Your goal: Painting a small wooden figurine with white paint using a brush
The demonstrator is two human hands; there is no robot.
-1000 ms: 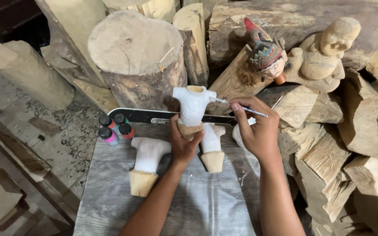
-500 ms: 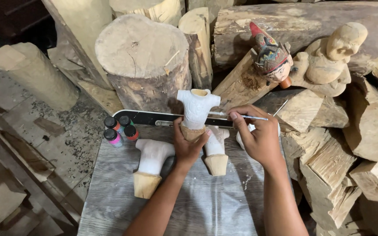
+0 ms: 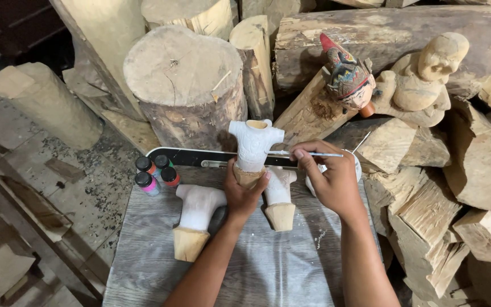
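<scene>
My left hand (image 3: 244,193) grips the bare wooden base of a white-painted carved torso (image 3: 254,143) and holds it upright. My right hand (image 3: 329,178) pinches a thin paintbrush (image 3: 309,154), whose tip touches the torso's right sleeve. Two more white torsos stand on the grey wooden board (image 3: 257,267): one (image 3: 196,210) left of my left wrist, one (image 3: 279,196) between my hands. A white cup (image 3: 357,169) is mostly hidden behind my right hand.
Three small paint bottles (image 3: 154,173) stand at the board's far left corner, by a dark flat tray (image 3: 194,157). Behind are log rounds (image 3: 186,85), a painted puppet head (image 3: 349,79) and an unpainted carved figure (image 3: 424,77). Split wood blocks (image 3: 427,204) crowd the right.
My right hand has brought the brush leftward, from off the torso to its right sleeve. The left hand keeps holding the torso in place.
</scene>
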